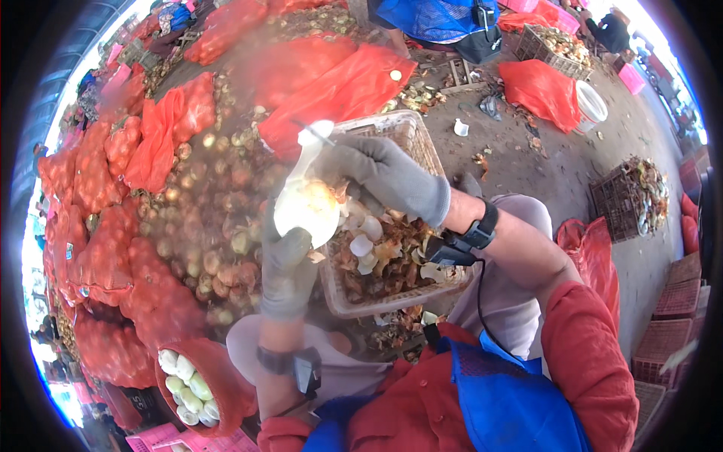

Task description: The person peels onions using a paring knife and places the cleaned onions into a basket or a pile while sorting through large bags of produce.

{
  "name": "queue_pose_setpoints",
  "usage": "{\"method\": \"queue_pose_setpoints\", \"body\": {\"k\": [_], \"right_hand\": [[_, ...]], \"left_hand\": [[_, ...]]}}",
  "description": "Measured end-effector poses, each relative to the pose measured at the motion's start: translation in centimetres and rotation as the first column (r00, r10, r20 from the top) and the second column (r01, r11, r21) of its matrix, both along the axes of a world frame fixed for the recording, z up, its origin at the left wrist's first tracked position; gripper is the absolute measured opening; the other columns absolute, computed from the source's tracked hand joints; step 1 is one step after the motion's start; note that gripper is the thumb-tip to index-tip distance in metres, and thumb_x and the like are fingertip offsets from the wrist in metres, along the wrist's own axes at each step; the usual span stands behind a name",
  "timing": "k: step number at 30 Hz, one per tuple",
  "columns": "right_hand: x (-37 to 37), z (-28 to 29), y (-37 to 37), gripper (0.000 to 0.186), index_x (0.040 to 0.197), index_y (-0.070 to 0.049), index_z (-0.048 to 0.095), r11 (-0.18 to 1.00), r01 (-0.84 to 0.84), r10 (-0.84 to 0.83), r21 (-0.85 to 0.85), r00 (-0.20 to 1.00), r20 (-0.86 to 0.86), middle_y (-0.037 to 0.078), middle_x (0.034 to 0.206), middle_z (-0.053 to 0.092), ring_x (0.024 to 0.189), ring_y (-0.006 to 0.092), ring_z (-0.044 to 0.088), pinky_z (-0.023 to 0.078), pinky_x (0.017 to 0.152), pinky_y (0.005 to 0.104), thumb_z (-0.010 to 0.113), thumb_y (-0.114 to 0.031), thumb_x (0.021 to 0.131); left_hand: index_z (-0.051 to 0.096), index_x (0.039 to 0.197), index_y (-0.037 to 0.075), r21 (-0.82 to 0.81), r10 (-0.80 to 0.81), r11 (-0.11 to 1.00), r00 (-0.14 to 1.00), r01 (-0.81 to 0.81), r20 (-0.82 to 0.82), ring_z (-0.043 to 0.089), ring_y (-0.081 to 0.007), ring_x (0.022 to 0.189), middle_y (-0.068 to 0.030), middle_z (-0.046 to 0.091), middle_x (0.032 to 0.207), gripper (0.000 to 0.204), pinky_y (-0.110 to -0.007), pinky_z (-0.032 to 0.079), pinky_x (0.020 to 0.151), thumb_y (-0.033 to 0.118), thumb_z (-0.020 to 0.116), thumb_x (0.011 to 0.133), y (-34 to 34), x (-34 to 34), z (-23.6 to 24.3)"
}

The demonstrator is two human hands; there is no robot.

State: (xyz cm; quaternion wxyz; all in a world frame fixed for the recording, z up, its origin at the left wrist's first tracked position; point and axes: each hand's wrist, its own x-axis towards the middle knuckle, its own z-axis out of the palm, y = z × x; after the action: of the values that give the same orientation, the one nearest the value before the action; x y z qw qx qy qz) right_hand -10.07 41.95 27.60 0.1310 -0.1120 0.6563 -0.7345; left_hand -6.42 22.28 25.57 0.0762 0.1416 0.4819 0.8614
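Note:
My left hand [288, 267], in a grey glove, is closed around a pale, partly peeled onion [305, 215], which looks washed out by glare. Just above it, my right hand [388, 173], also gloved, has its fingers curled round a small knife [310, 132]; a thin blade shows past the fingers and the handle is hidden. White onion layer stretches up from the onion toward the blade. Below both hands stands a plastic crate [346, 310] holding brown and white onion peels [392, 256].
Loose unpeeled onions [226, 260] lie heaped to the left, with red mesh sacks [162, 290] beyond. A red container [226, 377] at lower left holds peeled onions [188, 388]. Another crate of peels [614, 200] and a white bucket [591, 105] stand right.

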Motion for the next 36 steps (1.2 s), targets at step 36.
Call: {"method": "queue_pose_setpoints", "body": {"k": [36], "right_hand": [[-0.2, 0.9, 0.2, 0.035, 0.122, -0.004, 0.06, 0.806, 0.42, -0.023, 0.417, 0.726, -0.687, 0.016, 0.086, 0.067, 0.078, 0.0372, 0.07, 0.055, 0.069, 0.0448, 0.068, -0.027, 0.096]], "left_hand": [[0.048, 0.147, 0.005, 0.04, 0.054, 0.998, 0.998, -0.054, -0.013, 0.057, -0.0225, 0.128, -0.0087, 0.058, 0.141, 0.067, -0.038, 0.045, 0.11, 0.053, 0.059, 0.101, -1.0, 0.0, -2.4]]}}
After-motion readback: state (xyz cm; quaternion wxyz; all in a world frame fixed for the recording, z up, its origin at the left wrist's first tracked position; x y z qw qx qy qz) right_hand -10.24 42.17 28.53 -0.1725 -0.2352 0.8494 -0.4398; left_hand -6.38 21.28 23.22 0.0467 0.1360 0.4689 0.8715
